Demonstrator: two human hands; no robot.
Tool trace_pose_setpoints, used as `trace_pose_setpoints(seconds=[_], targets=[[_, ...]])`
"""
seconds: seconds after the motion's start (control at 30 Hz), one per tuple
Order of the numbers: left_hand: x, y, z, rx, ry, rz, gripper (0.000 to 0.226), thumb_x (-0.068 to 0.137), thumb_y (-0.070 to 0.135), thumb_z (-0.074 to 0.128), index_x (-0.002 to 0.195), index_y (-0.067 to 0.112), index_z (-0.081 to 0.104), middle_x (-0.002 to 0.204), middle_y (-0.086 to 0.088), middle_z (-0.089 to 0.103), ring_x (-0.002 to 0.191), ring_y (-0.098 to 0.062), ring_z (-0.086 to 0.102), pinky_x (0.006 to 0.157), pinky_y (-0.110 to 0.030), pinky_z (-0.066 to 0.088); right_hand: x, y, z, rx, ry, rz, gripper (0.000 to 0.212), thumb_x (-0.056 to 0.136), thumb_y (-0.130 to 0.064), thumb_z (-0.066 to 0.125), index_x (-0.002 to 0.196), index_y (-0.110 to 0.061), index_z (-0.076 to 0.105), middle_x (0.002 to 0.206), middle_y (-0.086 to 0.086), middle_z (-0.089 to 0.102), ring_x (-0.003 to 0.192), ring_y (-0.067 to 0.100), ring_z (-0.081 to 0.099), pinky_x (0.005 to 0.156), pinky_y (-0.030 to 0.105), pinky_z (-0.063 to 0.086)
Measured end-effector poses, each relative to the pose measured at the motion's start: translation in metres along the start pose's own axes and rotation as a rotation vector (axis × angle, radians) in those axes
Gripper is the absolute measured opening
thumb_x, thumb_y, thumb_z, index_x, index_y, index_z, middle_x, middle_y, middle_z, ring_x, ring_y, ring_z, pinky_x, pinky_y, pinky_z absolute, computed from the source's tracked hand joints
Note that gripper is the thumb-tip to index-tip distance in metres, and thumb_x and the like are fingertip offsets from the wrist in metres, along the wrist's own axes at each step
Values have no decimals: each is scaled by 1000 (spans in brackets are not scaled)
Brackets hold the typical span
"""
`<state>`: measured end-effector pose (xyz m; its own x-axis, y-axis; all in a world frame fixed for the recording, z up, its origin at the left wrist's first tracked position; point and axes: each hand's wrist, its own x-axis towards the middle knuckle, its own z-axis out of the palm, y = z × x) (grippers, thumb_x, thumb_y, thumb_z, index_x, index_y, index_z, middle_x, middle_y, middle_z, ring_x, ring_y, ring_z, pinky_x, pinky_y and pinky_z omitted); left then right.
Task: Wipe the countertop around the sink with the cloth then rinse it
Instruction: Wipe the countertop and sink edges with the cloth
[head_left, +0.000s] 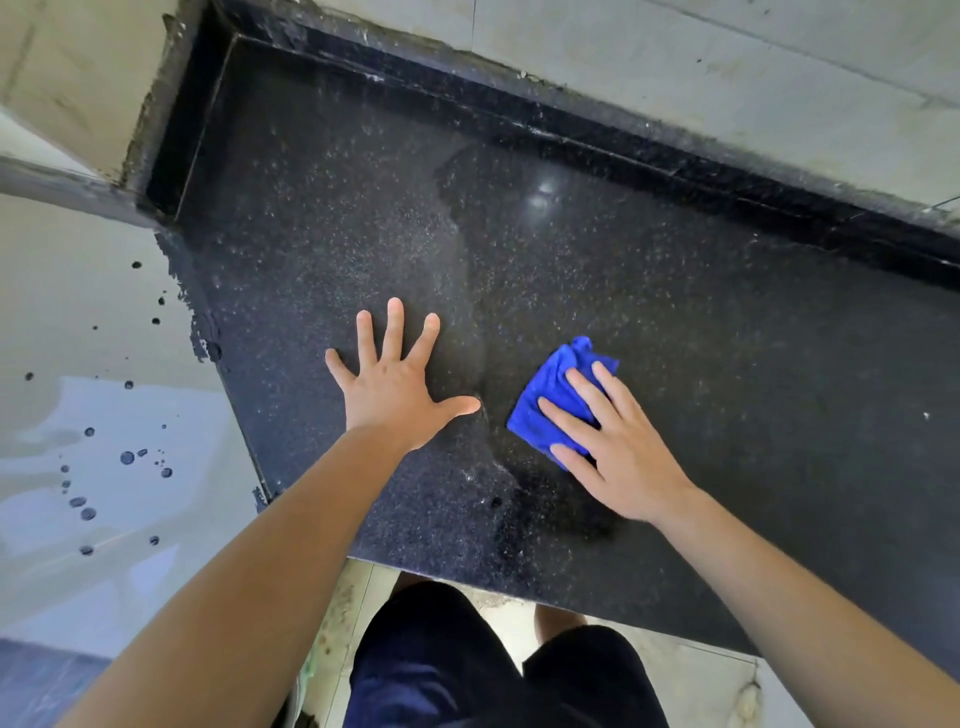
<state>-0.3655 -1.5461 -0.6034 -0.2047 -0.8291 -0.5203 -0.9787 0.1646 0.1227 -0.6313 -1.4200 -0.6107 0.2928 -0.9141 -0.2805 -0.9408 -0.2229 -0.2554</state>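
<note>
Cloth: we have the blue cloth folded into a pad, lying flat on the dark speckled surface, toward the front edge and right of centre.
Right hand: our right hand lies on top of the cloth with the fingers spread and flat, pressing it down rather than gripping it; the cloth's near half is hidden under the palm and fingers.
Left hand: our left hand is splayed flat on the bare surface just left of the cloth, fingers wide apart, holding nothing; we judge it is bracing us.
Wet and dry: a shiny darker band runs from the back wall down toward the cloth, while the stretch under and beyond the left hand looks dull and dusty.
Key relation: the cloth sticks out forward and left from under the right hand, its long axis slanting away from us toward the back wall; the unwiped part lies to its left.
Nearer hand: the right hand is already on the cloth; the left thumb is near it but apart.
Next move, as we judge: sweep the pad leftward, lifting the left hand clear first.
Sink: we cannot see one here, so rinsing is not yet done.
</note>
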Motion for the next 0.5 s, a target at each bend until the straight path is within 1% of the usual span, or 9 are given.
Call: trace_pose_setpoints(seconds=[0.07,0.13,0.23,0.3,0.4,0.5], targets=[[-1,0,0,3,-1,2,112,67,96,38,155,44,-6,164,2,-23,151,-34,-19,114,-72,4,39,1,-10,-10,-2,24,55,104,-48,37,156,-28,34,166,11,17,153,41,7,122,54,18],[-1,0,0,7,7,2,112,67,97,38,155,44,-6,164,2,-23,151,-34,-19,114,-71,5,99,-1,-25,-16,33,88,56,105,-48,35,157,-28,30,167,13,14,152,44,5,123,55,16],[2,1,2,20,13,-1,112,66,97,36,154,45,-8,164,2,-23,151,-34,-20,115,-71,3,193,-13,-51,-5,23,172,58,106,-49,32,159,-31,18,168,11,3,152,43,-2,124,54,10],[4,0,4,21,13,-8,113,65,98,36,154,46,-9,164,2,-23,151,-33,-20,115,-71,2,233,-24,-61,2,4,189,59,106,-50,29,160,-33,14,169,10,-2,153,42,-5,125,53,5],[6,-1,4,20,13,-13,113,65,98,38,154,46,-8,164,3,-23,151,-33,-20,115,-71,1,236,-21,-57,1,8,159,59,105,-53,29,160,-34,14,169,9,-1,153,39,-5,124,52,6],[2,-2,3,18,12,-14,114,65,97,40,154,46,-8,165,4,-22,151,-32,-19,115,-70,3,185,-10,-36,20,81,162,58,104,-53,32,158,-33,22,168,10,7,153,39,1,124,53,11]])
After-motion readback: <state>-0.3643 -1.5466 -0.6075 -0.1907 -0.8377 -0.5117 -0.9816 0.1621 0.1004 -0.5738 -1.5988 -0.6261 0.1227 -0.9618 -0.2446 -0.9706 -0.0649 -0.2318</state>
